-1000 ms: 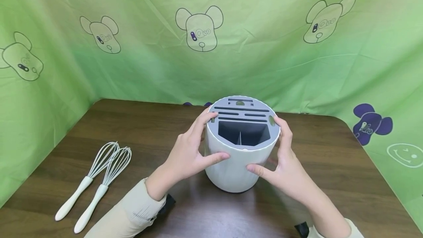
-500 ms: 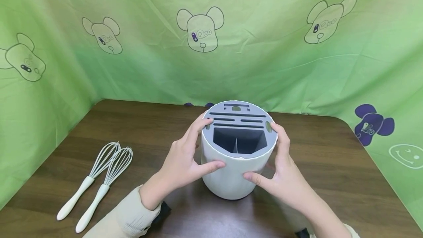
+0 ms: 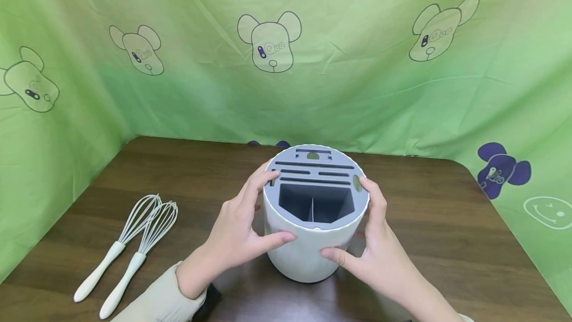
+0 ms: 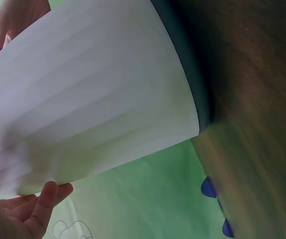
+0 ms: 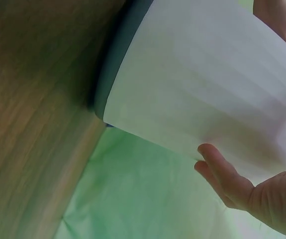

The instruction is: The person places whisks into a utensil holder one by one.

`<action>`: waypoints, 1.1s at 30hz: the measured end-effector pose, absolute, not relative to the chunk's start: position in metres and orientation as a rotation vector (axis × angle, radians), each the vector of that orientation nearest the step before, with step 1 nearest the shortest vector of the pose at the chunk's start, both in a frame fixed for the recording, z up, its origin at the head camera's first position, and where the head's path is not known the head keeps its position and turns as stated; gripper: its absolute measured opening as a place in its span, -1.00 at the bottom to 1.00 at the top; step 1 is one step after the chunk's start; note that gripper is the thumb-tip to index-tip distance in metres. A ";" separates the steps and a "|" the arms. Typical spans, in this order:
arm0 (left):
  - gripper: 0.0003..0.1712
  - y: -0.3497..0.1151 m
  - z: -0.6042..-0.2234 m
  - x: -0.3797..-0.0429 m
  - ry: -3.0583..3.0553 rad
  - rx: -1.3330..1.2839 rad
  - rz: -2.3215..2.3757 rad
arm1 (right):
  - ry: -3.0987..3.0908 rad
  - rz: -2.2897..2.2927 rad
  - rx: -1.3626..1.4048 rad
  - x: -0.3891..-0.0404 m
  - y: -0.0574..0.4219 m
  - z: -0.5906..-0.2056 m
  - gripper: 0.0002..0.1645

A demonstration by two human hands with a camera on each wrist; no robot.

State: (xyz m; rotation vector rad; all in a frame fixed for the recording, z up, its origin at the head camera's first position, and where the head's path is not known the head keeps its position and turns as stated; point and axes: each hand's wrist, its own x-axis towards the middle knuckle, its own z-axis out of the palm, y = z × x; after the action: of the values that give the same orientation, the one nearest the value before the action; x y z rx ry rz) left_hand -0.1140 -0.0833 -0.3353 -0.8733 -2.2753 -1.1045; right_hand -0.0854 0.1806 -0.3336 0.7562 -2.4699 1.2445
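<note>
A white cylindrical utensil holder [image 3: 304, 268] stands upright at the middle of the table, its grey slotted insert [image 3: 314, 173] facing up. Behind the divided front opening run several long narrow slots. My left hand [image 3: 239, 230] grips its left side, index finger over the top rim and thumb across the front wall. On the opposite side my right hand [image 3: 377, 250] grips it the same way, fingertips at the rim. Both wrist views show the smooth white wall [image 4: 108, 99] close up, with a dark base band [image 5: 119, 64] low against the table. The holder's back is hidden.
Two whisks with white handles lie side by side at the table's left, one whisk [image 3: 99, 272] further left than the other whisk [image 3: 122, 286]; their wire heads overlap. A green printed cloth [image 3: 339, 93] hangs behind the brown wooden table [image 3: 447, 212].
Both hands have drawn the utensil holder toward the person and a little to the left, keeping their grip. The whisks have stayed where they lay.
</note>
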 end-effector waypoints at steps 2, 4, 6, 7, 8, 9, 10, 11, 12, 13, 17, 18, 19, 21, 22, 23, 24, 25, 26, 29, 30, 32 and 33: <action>0.02 -0.085 -0.335 -0.112 -2.280 -0.870 -1.094 | -2.464 1.225 0.758 -0.084 0.179 -0.335 0.51; 0.03 -0.087 -0.335 -0.110 -2.285 -0.864 -1.085 | -2.463 1.225 0.757 -0.082 0.178 -0.336 0.51; 0.03 -0.089 -0.335 -0.108 -2.284 -0.864 -1.089 | -2.468 1.220 0.754 -0.081 0.176 -0.336 0.52; 0.04 -0.090 -0.335 -0.107 -2.282 -0.865 -1.092 | -2.469 1.222 0.757 -0.080 0.175 -0.336 0.52; 0.04 -0.091 -0.335 -0.106 -2.276 -0.869 -1.095 | -2.470 1.229 0.759 -0.079 0.174 -0.336 0.52; 0.04 -0.092 -0.335 -0.105 -2.272 -0.873 -1.099 | -2.472 1.232 0.759 -0.079 0.173 -0.336 0.52; 0.04 -0.093 -0.336 -0.105 -2.269 -0.875 -1.101 | -2.473 1.239 0.760 -0.078 0.172 -0.336 0.52; 0.04 -0.094 -0.336 -0.104 -2.265 -0.877 -1.099 | -2.472 1.246 0.761 -0.077 0.171 -0.336 0.53; 0.04 -0.095 -0.336 -0.103 -2.265 -0.875 -1.098 | -2.467 1.261 0.767 -0.077 0.170 -0.336 0.53; 0.04 -0.096 -0.336 -0.102 -2.266 -0.873 -1.095 | -2.461 1.277 0.775 -0.076 0.169 -0.336 0.53; 0.05 -0.099 -0.336 -0.100 -2.265 -0.867 -1.074 | -2.444 1.315 0.805 -0.075 0.167 -0.336 0.53; 0.05 -0.099 -0.335 -0.100 -2.267 -0.865 -1.065 | -2.447 1.308 0.809 -0.074 0.167 -0.336 0.52; 0.05 -0.100 -0.335 -0.100 -2.266 -0.867 -1.057 | -2.453 1.285 0.808 -0.074 0.167 -0.335 0.52; 0.05 -0.101 -0.335 -0.100 -2.273 -0.867 -1.032 | -2.472 1.240 0.802 -0.074 0.169 -0.334 0.52; 0.05 -0.102 -0.334 -0.100 -2.279 -0.870 -1.027 | -2.478 1.221 0.808 -0.074 0.170 -0.334 0.51; 0.06 -0.102 -0.334 -0.100 -2.284 -0.875 -1.026 | -2.492 1.184 0.800 -0.074 0.171 -0.333 0.51; 0.06 -0.103 -0.333 -0.100 -2.287 -0.883 -1.020 | -2.497 1.161 0.798 -0.074 0.173 -0.332 0.51; 0.05 -0.104 -0.333 -0.100 -2.290 -0.891 -1.015 | -2.500 1.152 0.805 -0.075 0.175 -0.330 0.50; 0.05 -0.105 -0.332 -0.100 -2.294 -0.897 -1.004 | -2.501 1.134 0.804 -0.075 0.177 -0.329 0.49; 0.04 -0.108 -0.330 -0.102 -2.292 -0.928 -0.982 | -2.482 1.085 0.825 -0.078 0.183 -0.321 0.43; 0.04 -0.109 -0.329 -0.102 -2.293 -0.936 -0.967 | -2.474 1.075 0.835 -0.079 0.185 -0.318 0.41; 0.02 -0.111 -0.327 -0.103 -2.303 -0.947 -0.940 | -2.471 1.037 0.852 -0.082 0.189 -0.312 0.38; 0.02 -0.112 -0.326 -0.104 -2.309 -0.952 -0.929 | -2.464 1.032 0.877 -0.084 0.191 -0.309 0.37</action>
State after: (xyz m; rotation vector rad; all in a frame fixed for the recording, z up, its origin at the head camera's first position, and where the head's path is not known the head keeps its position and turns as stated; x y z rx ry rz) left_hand -0.1037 -0.1116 -0.3262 -0.9522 -2.3093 -0.9289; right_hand -0.0839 0.1908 -0.3094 0.8768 -2.4639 1.0321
